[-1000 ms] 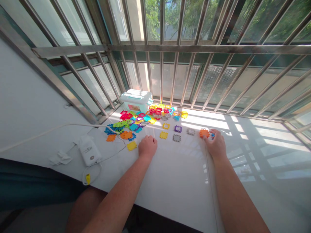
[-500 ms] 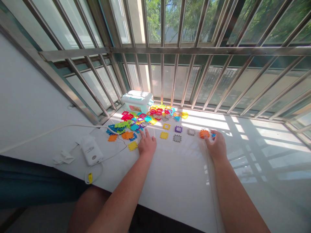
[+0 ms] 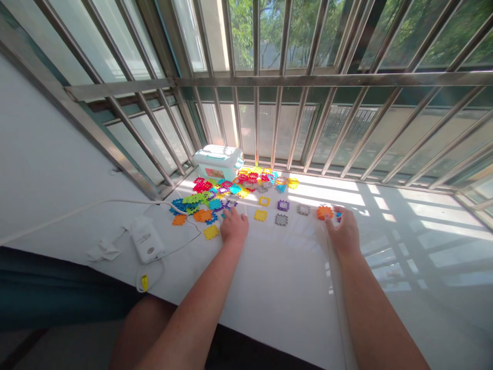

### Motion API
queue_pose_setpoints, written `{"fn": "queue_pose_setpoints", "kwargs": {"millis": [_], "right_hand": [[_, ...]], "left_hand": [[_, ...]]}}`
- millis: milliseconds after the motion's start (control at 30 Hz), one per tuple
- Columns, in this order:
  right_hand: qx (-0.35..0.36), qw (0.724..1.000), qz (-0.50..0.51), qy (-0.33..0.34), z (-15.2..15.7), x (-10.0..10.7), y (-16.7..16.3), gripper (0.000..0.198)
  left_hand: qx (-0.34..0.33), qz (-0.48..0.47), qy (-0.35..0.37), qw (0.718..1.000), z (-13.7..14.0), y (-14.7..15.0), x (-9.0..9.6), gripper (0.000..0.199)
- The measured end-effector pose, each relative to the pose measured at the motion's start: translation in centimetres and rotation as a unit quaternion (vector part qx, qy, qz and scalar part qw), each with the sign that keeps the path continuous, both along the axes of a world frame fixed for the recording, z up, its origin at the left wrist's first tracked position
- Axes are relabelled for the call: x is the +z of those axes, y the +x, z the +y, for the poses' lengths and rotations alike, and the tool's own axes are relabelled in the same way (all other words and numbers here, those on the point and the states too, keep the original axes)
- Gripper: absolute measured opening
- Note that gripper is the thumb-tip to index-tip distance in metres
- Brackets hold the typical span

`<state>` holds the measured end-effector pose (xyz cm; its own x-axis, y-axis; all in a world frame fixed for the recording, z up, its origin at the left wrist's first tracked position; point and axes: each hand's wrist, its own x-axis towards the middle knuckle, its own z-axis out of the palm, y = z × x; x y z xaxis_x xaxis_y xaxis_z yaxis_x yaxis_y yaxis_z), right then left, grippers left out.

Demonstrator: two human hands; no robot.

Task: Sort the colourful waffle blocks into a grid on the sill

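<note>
My left hand (image 3: 234, 226) is at the right edge of a pile of colourful plastic interlocking tiles, fingers bent but apart over the pieces. Purple tile edges (image 3: 230, 204) show just beyond its fingertips, and a yellow tile (image 3: 211, 232) lies to its left. My right hand (image 3: 345, 232) is farther right, its fingers curled round a blue tile (image 3: 339, 217) that is mostly hidden. Its thumb meets the near edge of an orange tile (image 3: 324, 212). Between the hands lie a grey square tile (image 3: 281, 220), a purple frame tile (image 3: 283, 205), a grey frame tile (image 3: 303, 209) and a yellow square tile (image 3: 260, 215).
A lidded pale plastic box (image 3: 219, 162) stands behind the pile, against the barred window (image 3: 285, 123). On the left, a white power adapter (image 3: 146, 241) lies with its cable (image 3: 115, 200) running across the white surface. Crumpled tissue (image 3: 103, 251) sits beside it.
My left hand's fingers have bent in from a more spread pose over the pile's edge. My right hand stays at the orange and blue tiles.
</note>
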<state>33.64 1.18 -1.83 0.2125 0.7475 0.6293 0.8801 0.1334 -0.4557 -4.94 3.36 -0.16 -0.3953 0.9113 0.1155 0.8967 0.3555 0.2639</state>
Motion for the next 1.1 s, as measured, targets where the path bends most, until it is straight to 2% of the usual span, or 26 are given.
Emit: {"fn": "queue_pose_setpoints", "kwargs": {"millis": [100, 467, 1100], "right_hand": [[0.008, 1.0, -0.003, -0.005, -0.14, 0.32, -0.59, 0.04], [0.013, 1.0, -0.003, -0.01, -0.35, 0.5, -0.93, 0.037], [0.006, 1.0, -0.011, -0.013, -0.12, 0.04, -0.76, 0.032]], "left_hand": [[-0.008, -0.003, 0.02, 1.0, -0.28, -0.04, 0.2, 0.042], [-0.041, 0.039, 0.033, 0.998, -0.63, -0.35, 0.46, 0.031], [-0.052, 0.02, 0.001, 0.998, -0.34, -0.34, 0.52, 0.042]]}}
